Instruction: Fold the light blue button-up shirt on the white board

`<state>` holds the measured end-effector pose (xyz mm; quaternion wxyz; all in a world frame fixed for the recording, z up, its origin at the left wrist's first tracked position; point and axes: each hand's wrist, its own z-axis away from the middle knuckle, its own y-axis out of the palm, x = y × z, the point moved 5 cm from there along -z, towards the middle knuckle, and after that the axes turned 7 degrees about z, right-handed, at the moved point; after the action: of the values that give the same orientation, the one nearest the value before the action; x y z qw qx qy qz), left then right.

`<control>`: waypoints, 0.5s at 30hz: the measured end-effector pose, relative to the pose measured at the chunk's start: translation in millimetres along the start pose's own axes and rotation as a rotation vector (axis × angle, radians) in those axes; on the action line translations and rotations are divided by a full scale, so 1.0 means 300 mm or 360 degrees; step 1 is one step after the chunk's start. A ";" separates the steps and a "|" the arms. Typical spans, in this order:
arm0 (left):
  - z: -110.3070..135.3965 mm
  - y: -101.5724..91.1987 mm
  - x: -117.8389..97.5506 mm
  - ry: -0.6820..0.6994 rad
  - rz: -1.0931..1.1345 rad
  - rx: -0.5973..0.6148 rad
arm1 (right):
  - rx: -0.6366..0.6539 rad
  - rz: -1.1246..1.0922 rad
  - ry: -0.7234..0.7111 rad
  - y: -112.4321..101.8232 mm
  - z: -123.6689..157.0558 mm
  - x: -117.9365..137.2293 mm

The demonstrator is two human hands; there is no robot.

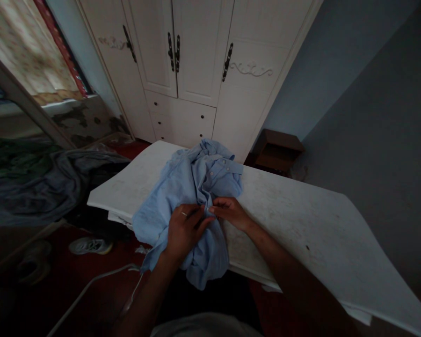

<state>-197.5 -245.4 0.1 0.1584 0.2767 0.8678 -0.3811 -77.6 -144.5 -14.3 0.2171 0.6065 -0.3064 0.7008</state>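
A light blue button-up shirt lies bunched on a white table, part of it hanging over the near edge. Small pale buttons show on its front strip, close to the far end. My left hand, with a ring on one finger, pinches the shirt's front strip. From the other side my right hand grips the same strip, its fingertips almost meeting the left ones. What lies right between the fingertips is too small to make out.
A white wardrobe with dark handles stands behind the table. Grey and green clothes are heaped at the left. A shoe and a white cable lie on the red floor. A brown cabinet sits at the back right.
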 end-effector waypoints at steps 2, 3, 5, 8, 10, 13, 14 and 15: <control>-0.008 0.002 -0.001 -0.0038 0.0068 0.0046 | 0.0021 0.0016 -0.0005 0.002 0.001 -0.002; -0.013 0.004 -0.001 -0.0068 0.0089 0.0067 | 0.0021 0.0029 -0.0008 0.003 0.001 -0.004; -0.023 0.007 -0.001 -0.0138 0.0103 0.0121 | 0.0018 0.0051 -0.0016 0.004 0.001 -0.007; -0.035 0.010 0.002 -0.0247 0.0146 0.0186 | 0.0054 0.0064 -0.0039 0.007 0.005 -0.013; -0.040 0.010 0.006 -0.0297 0.0178 0.0216 | 0.0076 0.0088 -0.0054 0.007 0.007 -0.017; -0.046 0.014 0.013 -0.0327 0.0199 0.0273 | 0.0070 0.0142 -0.0061 0.004 0.005 -0.030; -0.047 0.016 0.014 -0.0331 0.0212 0.0291 | 0.0069 0.0159 -0.0067 0.003 0.003 -0.035; -0.049 0.018 0.015 -0.0331 0.0224 0.0308 | 0.0064 0.0174 -0.0080 0.003 0.000 -0.039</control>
<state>-198.8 -229.9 4.6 0.2464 0.3099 0.7844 -0.4775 -76.0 -144.4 -26.0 0.1586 0.6104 -0.3303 0.7022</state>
